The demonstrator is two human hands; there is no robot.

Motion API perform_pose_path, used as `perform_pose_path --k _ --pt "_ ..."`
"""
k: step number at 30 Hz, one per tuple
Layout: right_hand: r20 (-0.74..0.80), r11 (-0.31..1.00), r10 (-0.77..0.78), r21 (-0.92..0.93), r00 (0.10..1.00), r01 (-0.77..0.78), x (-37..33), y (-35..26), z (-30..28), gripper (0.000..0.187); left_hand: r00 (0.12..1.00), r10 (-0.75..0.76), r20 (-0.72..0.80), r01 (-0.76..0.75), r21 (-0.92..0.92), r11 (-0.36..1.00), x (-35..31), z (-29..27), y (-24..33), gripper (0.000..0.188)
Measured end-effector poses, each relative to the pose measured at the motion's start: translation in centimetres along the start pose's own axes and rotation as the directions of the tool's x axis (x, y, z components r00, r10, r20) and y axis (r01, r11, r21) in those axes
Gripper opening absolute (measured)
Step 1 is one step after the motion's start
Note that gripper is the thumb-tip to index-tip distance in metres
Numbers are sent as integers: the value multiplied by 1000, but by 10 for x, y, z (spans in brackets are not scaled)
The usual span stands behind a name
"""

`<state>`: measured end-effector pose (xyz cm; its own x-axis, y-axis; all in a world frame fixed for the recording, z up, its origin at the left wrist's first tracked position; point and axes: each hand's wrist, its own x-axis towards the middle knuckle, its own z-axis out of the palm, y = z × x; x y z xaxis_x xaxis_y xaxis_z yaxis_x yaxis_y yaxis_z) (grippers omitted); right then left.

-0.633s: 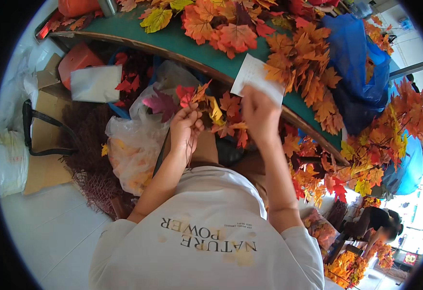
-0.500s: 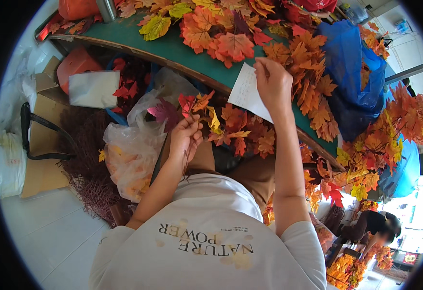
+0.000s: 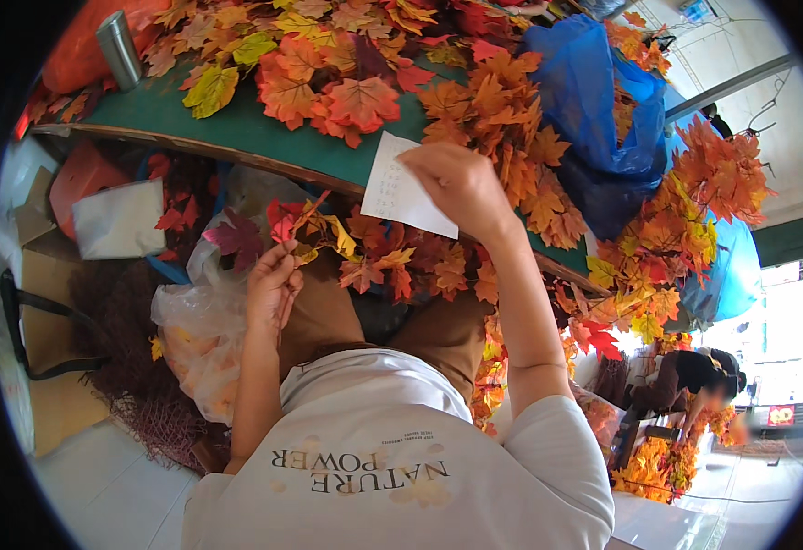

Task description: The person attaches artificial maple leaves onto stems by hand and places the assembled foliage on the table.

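My left hand (image 3: 274,282) is closed, thumb and fingers pinching an artificial maple leaf garland (image 3: 379,252) close to a small red leaf. The garland, with yellow, orange and red leaves, hangs along the table's front edge above my lap. Over a white paper sheet with handwriting (image 3: 412,207), my right hand (image 3: 461,186) is bent at the wrist with its fingers drawn together. Whatever may lie between those fingers is hidden. The sheet lies on the green table (image 3: 324,154) and juts past its edge.
Loose maple leaves (image 3: 356,101) heap on the table, by a metal post (image 3: 119,50). A blue plastic bag (image 3: 589,119) stands at the right. Below left are a clear bag of leaves (image 3: 202,344), brown netting-like stems (image 3: 136,367) and a carton (image 3: 62,385). Another person (image 3: 690,376) bends at far right.
My right hand has moved down across the paper, its wrist now more bent. The left hand keeps its pinch on the garland. The whole view has shifted and turned somewhat.
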<state>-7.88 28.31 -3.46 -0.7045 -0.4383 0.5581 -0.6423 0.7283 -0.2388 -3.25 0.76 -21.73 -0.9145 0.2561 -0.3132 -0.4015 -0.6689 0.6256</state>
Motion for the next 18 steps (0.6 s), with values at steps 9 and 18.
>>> perform_pose_path --k 9,18 --pt "-286 895 -146 -447 947 2 26 44 -56 20 997 -49 52 48 13 999 -5 4 -14 24" --pt "529 524 251 -779 811 345 34 85 -19 20 999 -50 -4 50 -45 998 -10 17 -11 24"
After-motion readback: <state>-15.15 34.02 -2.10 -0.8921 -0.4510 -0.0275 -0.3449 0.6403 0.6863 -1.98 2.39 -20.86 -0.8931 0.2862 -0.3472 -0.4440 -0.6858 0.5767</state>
